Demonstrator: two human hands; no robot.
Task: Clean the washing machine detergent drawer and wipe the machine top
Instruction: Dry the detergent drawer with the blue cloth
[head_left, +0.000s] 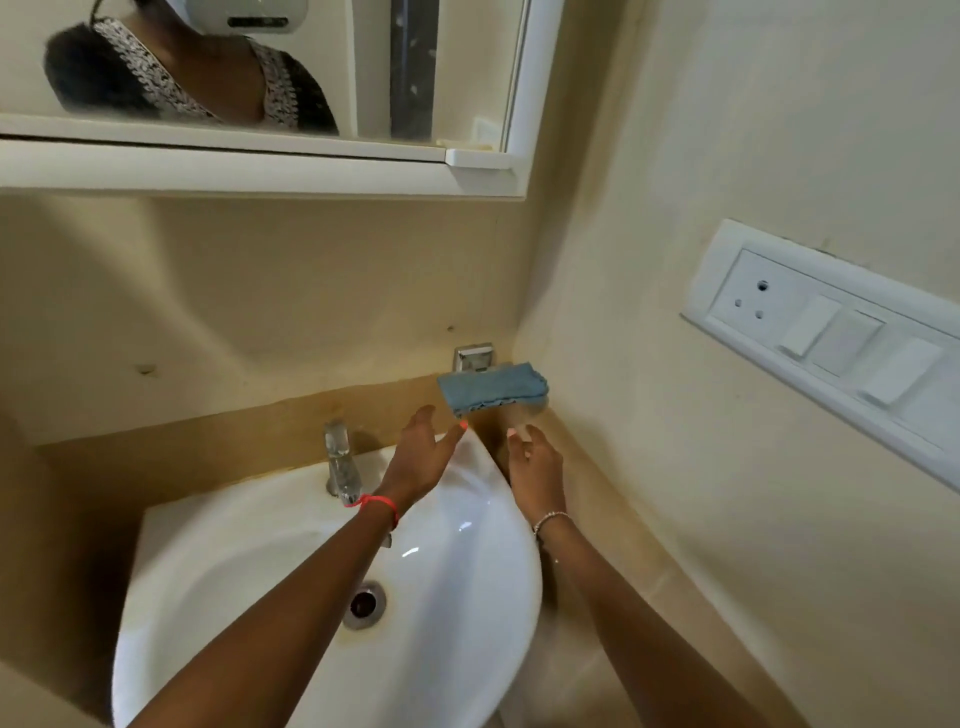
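Observation:
A folded blue cloth (492, 387) lies on a small chrome wall holder (474, 357) in the corner above the basin. My left hand (423, 457) is raised over the basin's far rim, fingers spread and relaxed, just below and left of the cloth and apart from it. My right hand (535, 460) hangs just under the cloth's right end, fingers loosely extended, holding nothing. The washing machine and its detergent drawer are not in view.
A white wash basin (291, 561) with a drain (364, 604) fills the lower middle, and a chrome tap (340, 460) stands at its back. A mirrored cabinet (260, 156) hangs overhead. A white socket and switch panel (826, 332) is on the right wall.

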